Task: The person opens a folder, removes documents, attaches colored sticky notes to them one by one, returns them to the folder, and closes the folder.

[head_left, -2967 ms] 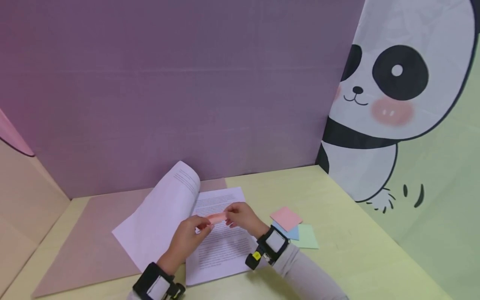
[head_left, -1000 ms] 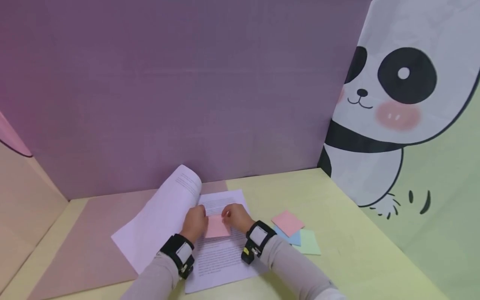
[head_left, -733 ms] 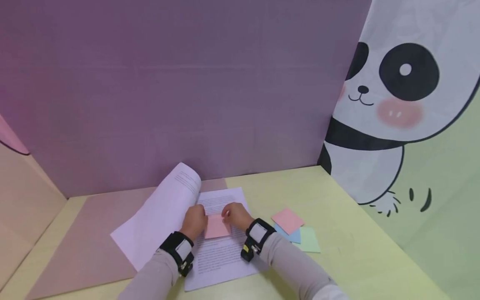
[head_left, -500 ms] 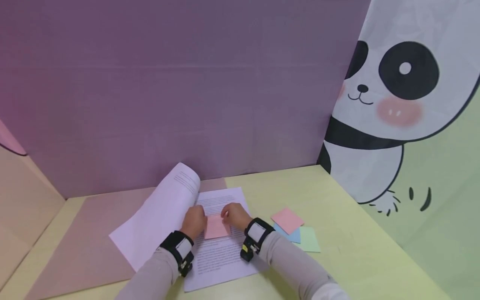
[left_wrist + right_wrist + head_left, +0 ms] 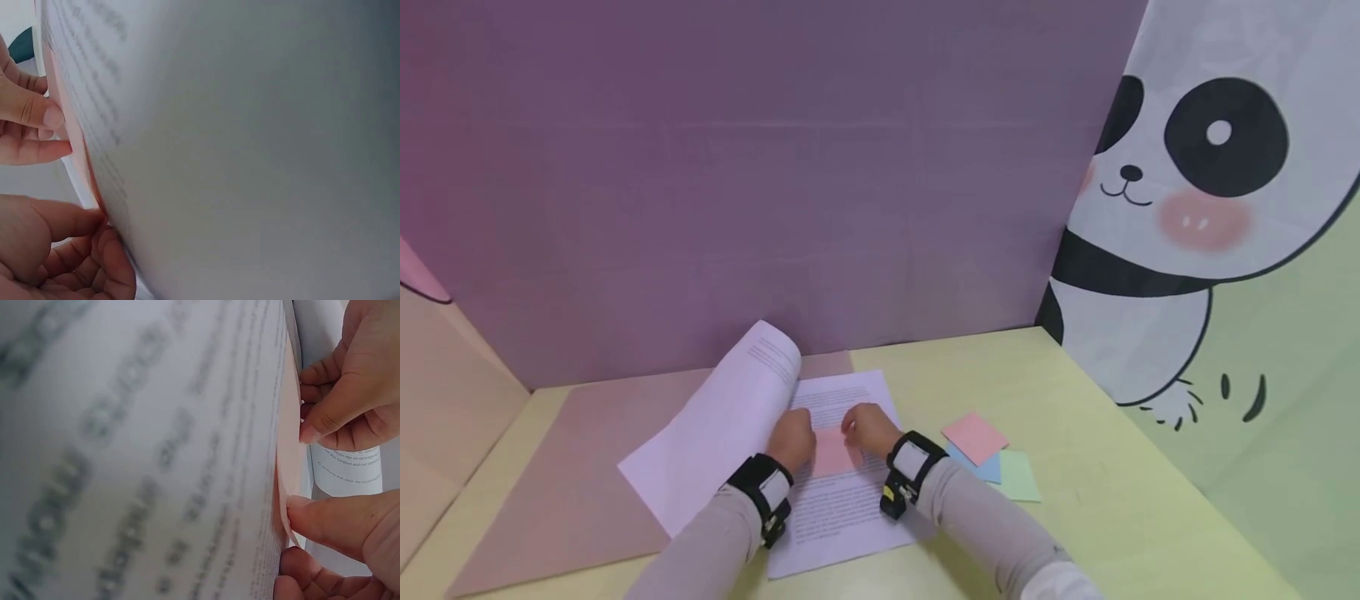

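Note:
A pink sticky note [image 5: 833, 457] lies over a page of printed text [image 5: 838, 527], between my two hands. At the note's left edge, my left hand [image 5: 792, 440] pinches it with curled fingers. My right hand [image 5: 872, 430] holds the right edge, near its upper corner. The right wrist view shows the right thumb [image 5: 306, 512] against the note, that side of it bowed up a little, with curled fingertips below. In the left wrist view the left thumb and forefinger meet at the note's edge [image 5: 94, 181].
A turned-back page [image 5: 718, 433] curls up left of the text, over a mauve board [image 5: 568, 483]. Right of the page, pink [image 5: 975, 437], blue [image 5: 981, 468] and green [image 5: 1018, 477] sticky notes overlap on the pale table [image 5: 1112, 517]. A purple panel [image 5: 775, 183] stands behind.
Three seconds ago both hands held the pink note up, seen nearly edge-on above the page. It came down onto the text, hands at its sides. Over the last second the hands barely moved.

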The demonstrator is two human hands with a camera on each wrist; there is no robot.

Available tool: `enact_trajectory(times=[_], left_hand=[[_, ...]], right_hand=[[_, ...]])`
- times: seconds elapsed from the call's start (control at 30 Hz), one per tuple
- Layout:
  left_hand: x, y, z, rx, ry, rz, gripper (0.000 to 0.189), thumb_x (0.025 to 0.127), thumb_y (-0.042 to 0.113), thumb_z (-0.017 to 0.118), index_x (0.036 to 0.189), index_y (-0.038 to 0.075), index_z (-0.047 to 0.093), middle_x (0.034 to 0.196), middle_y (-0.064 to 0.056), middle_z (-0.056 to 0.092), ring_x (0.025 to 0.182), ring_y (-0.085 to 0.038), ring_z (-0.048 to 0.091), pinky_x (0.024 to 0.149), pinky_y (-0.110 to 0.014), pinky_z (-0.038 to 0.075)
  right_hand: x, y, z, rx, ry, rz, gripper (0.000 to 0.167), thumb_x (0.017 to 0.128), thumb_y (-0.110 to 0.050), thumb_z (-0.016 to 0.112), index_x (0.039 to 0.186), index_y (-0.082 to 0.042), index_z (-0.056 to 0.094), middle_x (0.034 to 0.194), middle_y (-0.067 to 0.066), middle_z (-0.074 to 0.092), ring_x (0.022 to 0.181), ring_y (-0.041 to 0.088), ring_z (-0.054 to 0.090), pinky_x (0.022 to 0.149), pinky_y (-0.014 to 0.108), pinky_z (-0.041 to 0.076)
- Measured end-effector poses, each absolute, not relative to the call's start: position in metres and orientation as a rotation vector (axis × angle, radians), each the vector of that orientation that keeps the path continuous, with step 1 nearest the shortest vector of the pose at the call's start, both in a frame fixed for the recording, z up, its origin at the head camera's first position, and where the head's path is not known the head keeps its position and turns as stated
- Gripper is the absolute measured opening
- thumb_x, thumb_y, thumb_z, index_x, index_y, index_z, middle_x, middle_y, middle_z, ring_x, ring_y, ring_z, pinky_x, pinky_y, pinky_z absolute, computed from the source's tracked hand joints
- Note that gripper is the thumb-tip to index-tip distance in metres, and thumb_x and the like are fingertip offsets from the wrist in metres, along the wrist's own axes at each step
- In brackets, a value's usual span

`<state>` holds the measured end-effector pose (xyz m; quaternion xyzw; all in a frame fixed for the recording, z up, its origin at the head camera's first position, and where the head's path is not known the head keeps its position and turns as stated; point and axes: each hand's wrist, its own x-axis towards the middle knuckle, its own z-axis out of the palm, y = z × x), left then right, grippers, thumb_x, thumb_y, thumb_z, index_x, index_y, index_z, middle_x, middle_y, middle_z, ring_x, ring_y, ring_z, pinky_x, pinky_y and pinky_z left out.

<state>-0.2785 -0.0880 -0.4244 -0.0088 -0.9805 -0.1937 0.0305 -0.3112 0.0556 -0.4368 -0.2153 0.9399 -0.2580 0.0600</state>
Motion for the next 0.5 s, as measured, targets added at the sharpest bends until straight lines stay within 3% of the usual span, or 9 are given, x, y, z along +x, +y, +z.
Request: enact_trajectory(times=[0.27, 0.5], left_hand=[[-0.2766, -0.0899, -0.4186, -0.101, -3.004, -0.603, 0.007, 0.072, -0.006, 0.054, 0.078, -0.005, 0.058, 0.076, -0.018, 0.061, 0.072, -0.027, 0.058, 0.072, -0.038, 0.047], [-0.2742, -0.0933, -0.4165, -0.075, -3.036, -0.629, 0.009, 0.074, -0.004, 0.055, 0.082, -0.006, 0.059, 0.078, -0.017, 0.061, 0.073, -0.025, 0.056, 0.072, -0.038, 0.047]], right_hand=[[-0.3096, 0.0559, -0.4321, -0.849, 2.907, -0.542, 0.013, 0.075, -0.004, 0.062, 0.086, -0.005, 0.069, 0.085, 0.005, 0.066, 0.088, 0.02, 0.057, 0.085, 0.028, 0.042], [-0.3072, 0.0554, -0.4349, -0.912, 2.905, -0.543, 0.013, 0.074, -0.004, 0.063, 0.086, -0.002, 0.068, 0.081, 0.007, 0.064, 0.082, 0.019, 0.057, 0.079, 0.026, 0.044]])
